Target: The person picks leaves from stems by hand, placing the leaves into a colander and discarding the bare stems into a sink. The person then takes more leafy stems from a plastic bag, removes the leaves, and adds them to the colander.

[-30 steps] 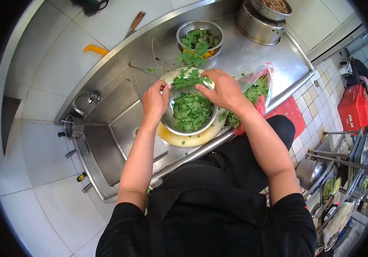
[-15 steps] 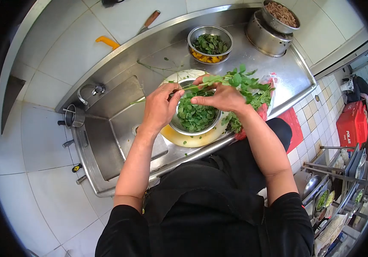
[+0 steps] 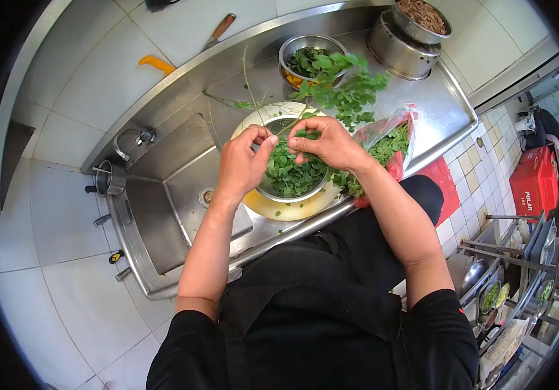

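Over a perforated metal colander (image 3: 324, 184) of loose green leaves (image 3: 290, 174), both my hands are close together. My left hand (image 3: 243, 162) is closed in a pinch at the thin end of a leafy stem (image 3: 346, 81), whose bushy top sticks up and away, slightly blurred. Curled fingers of my right hand (image 3: 331, 144) close around some green leaves beside the stem. The colander sits on a round pale yellow board (image 3: 284, 212). By my right forearm, a clear and red plastic bag (image 3: 398, 166) holds more leafy greens (image 3: 390, 144).
A steel sink basin (image 3: 162, 224) with a faucet (image 3: 144, 136) lies left. Behind stand a bowl (image 3: 285, 47) of greens and yellow pieces, and a bowl (image 3: 426, 32) of brown food atop a steel pot (image 3: 401, 55). Bare stems (image 3: 247, 78) lie on the counter. Knife handles (image 3: 156, 63) show behind the rim.
The leafy stem has swung from lying rightward across my right hand to pointing up and away. My right fingers have curled in, and a bare stem stands higher at the back.
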The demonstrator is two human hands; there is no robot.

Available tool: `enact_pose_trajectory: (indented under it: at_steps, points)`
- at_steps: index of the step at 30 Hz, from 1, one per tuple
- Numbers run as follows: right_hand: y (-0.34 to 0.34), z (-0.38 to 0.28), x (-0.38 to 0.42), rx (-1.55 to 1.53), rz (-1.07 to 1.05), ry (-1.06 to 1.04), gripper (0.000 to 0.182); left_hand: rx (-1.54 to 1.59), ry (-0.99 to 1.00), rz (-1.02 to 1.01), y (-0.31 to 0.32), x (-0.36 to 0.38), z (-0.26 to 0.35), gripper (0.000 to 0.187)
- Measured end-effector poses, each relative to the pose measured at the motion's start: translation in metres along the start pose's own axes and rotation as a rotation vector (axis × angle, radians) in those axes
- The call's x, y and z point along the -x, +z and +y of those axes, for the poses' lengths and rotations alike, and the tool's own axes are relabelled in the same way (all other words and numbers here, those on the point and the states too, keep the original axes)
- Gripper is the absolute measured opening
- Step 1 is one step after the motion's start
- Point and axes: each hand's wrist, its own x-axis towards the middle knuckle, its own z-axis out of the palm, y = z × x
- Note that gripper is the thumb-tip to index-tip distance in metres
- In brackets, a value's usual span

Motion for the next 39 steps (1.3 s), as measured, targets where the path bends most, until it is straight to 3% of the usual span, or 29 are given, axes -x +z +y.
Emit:
enact_pose_trajectory:
  at_steps: [17, 35, 39]
  points:
    - [-0.007, -0.004, 0.000, 0.113, -0.108, 0.092, 0.010, 0.305, -0.216, -0.129, -0.013, 0.003, -0.017, 0.013]
    - [-0.020, -0.004, 0.002, 0.127, -0.162, 0.101, 0.007, 0.289, -0.355, -0.066, -0.057, 0.019, -0.034, 0.012]
    - [-0.027, -0.009, 0.005, 0.183, -0.127, 0.117, 0.009, 0.215, -0.328, 0.034, -0.073, 0.020, -0.047, 0.011]
